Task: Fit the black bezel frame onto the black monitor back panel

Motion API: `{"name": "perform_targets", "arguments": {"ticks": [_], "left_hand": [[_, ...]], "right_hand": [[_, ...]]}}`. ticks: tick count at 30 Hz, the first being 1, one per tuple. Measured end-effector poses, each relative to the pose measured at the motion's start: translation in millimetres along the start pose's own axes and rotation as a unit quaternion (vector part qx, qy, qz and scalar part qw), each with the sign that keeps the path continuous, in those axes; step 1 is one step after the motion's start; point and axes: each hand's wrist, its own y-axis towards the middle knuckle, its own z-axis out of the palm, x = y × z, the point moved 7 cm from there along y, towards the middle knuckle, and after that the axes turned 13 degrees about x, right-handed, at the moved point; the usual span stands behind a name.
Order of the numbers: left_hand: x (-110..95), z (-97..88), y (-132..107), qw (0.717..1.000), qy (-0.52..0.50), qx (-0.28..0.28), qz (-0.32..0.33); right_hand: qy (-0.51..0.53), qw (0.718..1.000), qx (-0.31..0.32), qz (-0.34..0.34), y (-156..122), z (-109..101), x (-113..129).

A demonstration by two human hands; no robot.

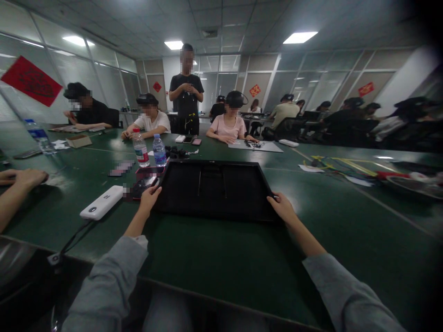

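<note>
A: Grips?
B: Left grip [149, 196] curled over the left edge of the black tray [214, 189], right grip [282, 206] clamped on its right edge.
A: Tray where?
B: Flat on green tabletop [224, 263], centre; ridges inside.
A: Around?
B: Phone [143, 185] just beside left grip, white power bank [103, 202] further left, water bottles [140, 147] behind.

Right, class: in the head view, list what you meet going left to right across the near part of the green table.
Another person's hand → white power bank → left hand → black tray → right hand.
</note>
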Motion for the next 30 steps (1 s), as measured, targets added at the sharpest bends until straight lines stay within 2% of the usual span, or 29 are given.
{"name": "perform_targets", "arguments": {"ticks": [3,6,11,16,21,26,30], "left_hand": [[2.8,-0.8,1.2,1.000,0.007,0.006,0.000],[7.0,1.9,3.3,0.999,0.020,0.027,0.002],[14.9,7.7,7.1,0.998,0.033,0.054,0.007],[16.1,14.0,8.8,0.996,0.024,0.085,0.026],[20.3,14.6,11.1,0.993,0.054,0.096,0.030],[21.4,12.8,15.2,0.994,0.055,0.084,0.047],[21.2,12.6,15.7,0.995,0.043,0.087,0.016]], "right_hand": [[-0.053,0.998,0.040,0.017,5.4,-8.5,-9.0],[-0.100,0.993,0.064,-0.001,9.3,-15.9,-15.1],[-0.148,0.988,0.044,-0.009,6.8,-15.8,-14.7],[-0.098,0.995,-0.002,-0.034,3.3,-12.9,-10.8],[-0.066,0.997,-0.010,-0.036,5.1,-13.4,-16.7],[0.042,0.994,0.010,-0.097,10.0,-10.1,-13.4],[0.170,0.982,0.057,-0.061,11.5,-3.8,-18.6]]}}
